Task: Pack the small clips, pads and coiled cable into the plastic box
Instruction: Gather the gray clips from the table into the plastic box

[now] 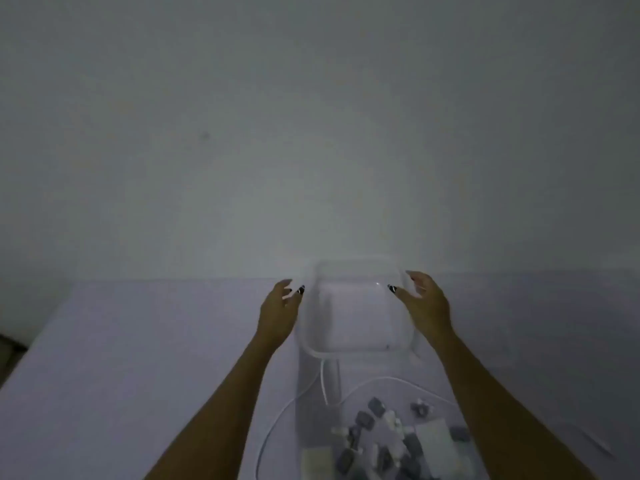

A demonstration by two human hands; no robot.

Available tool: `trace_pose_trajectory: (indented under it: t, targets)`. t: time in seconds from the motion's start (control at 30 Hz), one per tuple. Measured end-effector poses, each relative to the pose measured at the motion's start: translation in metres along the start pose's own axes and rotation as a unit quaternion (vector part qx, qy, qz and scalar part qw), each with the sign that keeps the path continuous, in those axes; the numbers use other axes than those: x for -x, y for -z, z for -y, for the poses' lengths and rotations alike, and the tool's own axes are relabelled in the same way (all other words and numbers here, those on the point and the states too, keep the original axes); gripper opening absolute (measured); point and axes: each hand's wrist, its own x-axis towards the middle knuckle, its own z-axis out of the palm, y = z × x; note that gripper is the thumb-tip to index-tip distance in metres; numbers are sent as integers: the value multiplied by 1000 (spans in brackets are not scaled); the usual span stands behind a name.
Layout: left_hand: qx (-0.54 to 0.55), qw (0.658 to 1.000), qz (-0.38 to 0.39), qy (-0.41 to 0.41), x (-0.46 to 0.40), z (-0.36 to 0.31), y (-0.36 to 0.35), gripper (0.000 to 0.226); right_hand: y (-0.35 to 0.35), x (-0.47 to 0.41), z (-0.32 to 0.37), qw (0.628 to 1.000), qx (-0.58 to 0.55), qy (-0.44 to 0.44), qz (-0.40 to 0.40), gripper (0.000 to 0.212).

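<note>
My left hand (277, 308) and right hand (424, 299) flank the clear plastic box (356, 306) on the tabletop (138, 358), fingers spread, each grip open, holding nothing. The box looks empty; clips and pads (384, 441) and the white cable (277, 420) lie nearer me, all unpacked.

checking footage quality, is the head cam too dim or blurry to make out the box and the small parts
Head view: dim, flat, greyish light; the clear plastic box is smeared and faint between the left hand and right hand; one small glint on it; the small parts are soft, shapes only.
</note>
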Motion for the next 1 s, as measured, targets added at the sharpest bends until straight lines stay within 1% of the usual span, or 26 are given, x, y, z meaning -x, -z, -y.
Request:
trace_pose_trajectory:
  t: [0.1,0.17,0.23,0.33,0.4,0.53,0.67,0.77,0.9,1.0]
  targets:
    - [13,1000,0,19,-33,16,-25,60,-23,-14,-20,1000,20,-21,1,51]
    - [19,999,2,32,-42,23,-38,65,-31,-14,-29,999,14,-42,2,53]
    - [-4,1000,11,27,-45,32,-48,59,-35,-18,-39,998,20,-51,-8,52]
    - [-40,999,1,18,-49,36,-53,39,-36,-20,-39,997,72,-20,-18,40]
    - [-48,999,0,16,-49,36,-51,39,-37,-17,-36,997,78,-12,-26,36]
    - [-27,1000,-14,5,-31,17,-35,42,-29,-3,-17,997,50,4,-54,33]
    - [15,999,-37,-32,7,-18,-6,42,-8,32,16,998,-4,19,-67,26]
    - [41,997,-41,-60,56,-38,15,40,12,75,33,996,-45,26,-68,29]
    - [55,994,-51,-84,131,-46,35,40,39,146,46,996,-50,46,-64,33]
    - [50,993,-61,-83,186,-37,43,37,53,200,44,996,-57,47,-54,32]
